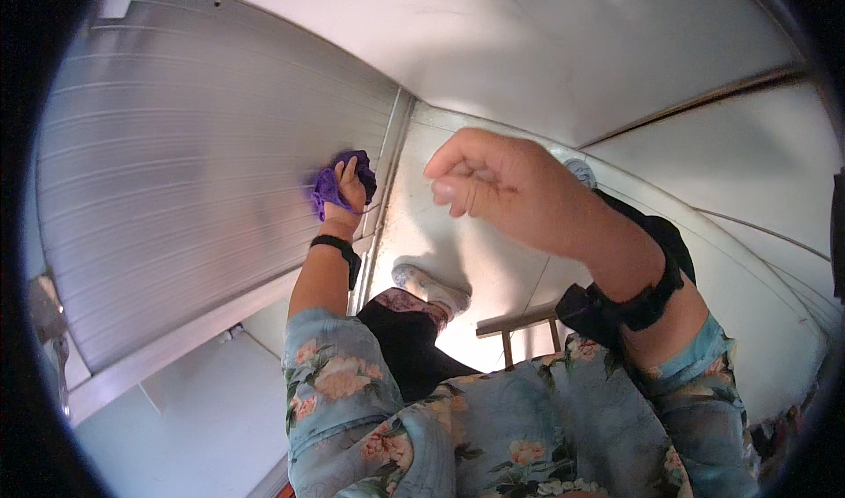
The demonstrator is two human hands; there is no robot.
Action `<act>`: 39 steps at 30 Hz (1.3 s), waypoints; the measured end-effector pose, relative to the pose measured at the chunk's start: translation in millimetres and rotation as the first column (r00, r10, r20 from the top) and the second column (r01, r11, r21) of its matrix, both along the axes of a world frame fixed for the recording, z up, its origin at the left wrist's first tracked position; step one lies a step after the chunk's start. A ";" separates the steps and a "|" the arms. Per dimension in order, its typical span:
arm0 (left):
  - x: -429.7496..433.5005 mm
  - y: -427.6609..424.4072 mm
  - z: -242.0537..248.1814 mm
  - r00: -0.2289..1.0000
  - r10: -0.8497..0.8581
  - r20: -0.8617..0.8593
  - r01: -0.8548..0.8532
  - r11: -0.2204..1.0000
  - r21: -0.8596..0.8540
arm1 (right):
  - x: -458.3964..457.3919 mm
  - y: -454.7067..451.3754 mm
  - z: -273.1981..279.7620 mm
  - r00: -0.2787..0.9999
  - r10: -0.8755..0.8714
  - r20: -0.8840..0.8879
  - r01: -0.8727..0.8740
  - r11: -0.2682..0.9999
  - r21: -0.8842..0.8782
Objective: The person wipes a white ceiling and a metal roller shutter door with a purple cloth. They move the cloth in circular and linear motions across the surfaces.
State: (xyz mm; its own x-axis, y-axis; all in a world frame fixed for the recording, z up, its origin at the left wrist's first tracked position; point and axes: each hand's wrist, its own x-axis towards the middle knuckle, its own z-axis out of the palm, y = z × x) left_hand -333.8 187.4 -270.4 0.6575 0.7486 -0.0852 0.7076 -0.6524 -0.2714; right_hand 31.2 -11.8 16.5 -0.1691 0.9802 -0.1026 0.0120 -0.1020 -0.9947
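My left hand (351, 191) presses a bunched purple cloth (325, 193) against a ribbed, light-coloured door panel (218, 154), near its lower edge. Part of the cloth loops round the back of the hand, and two fingers lie over it. In front of my body, above the floor, my right hand (505, 184) hangs in the air with its fingers loosely curled towards the thumb. I see nothing held in it, and it touches no surface.
A smooth pale wall panel (475, 42) meets the door at a corner. Below are the tiled floor (422, 234) and my shoe (429, 285). A small wooden stool (518, 320) stands close by my legs. Another pale surface (198, 405) lies beyond the door's edge at lower left.
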 end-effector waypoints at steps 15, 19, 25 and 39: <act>9.6 -36.1 303.8 0.995 -0.070 0.070 -0.004 0.679 0.734 | -15.3 14.2 -7.8 0.998 -0.061 -0.012 0.061 0.997 -0.041; 19.4 -30.2 294.5 0.998 -0.057 -0.039 0.069 0.795 0.602 | -23.0 22.9 -12.5 0.998 -0.065 0.005 0.065 0.996 -0.052; 28.1 -16.8 216.5 0.981 -0.121 -0.150 0.175 0.888 0.425 | -36.2 27.7 -23.2 0.999 -0.046 -0.004 0.046 0.996 -0.082; 34.2 26.3 -35.7 0.989 -0.001 0.150 -0.011 0.997 0.079 | -20.3 29.4 -23.6 0.999 0.035 0.032 -0.031 0.991 -0.128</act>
